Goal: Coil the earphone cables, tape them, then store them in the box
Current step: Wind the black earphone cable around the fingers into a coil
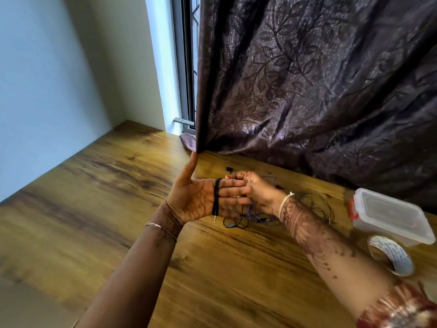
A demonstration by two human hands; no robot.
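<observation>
My left hand [198, 197] is held flat above the wooden table [118, 209], palm toward me, fingers straight and thumb pointing up. A black earphone cable [216, 197] is wound in several turns around those fingers, and its jack plug [214, 218] hangs below the palm. My right hand [255, 192] is just behind the left fingertips and pinches the free end of the black cable. More loose cable, black and purple [246, 220], lies tangled on the table under both hands. An earbud [229, 169] lies further back.
A clear plastic box [390, 216] with its lid on and a red clasp stands at the right edge. A roll of tape [392, 256] lies in front of it. Another thin cable [319, 204] lies left of the box. A dark curtain [307, 79] hangs behind the table.
</observation>
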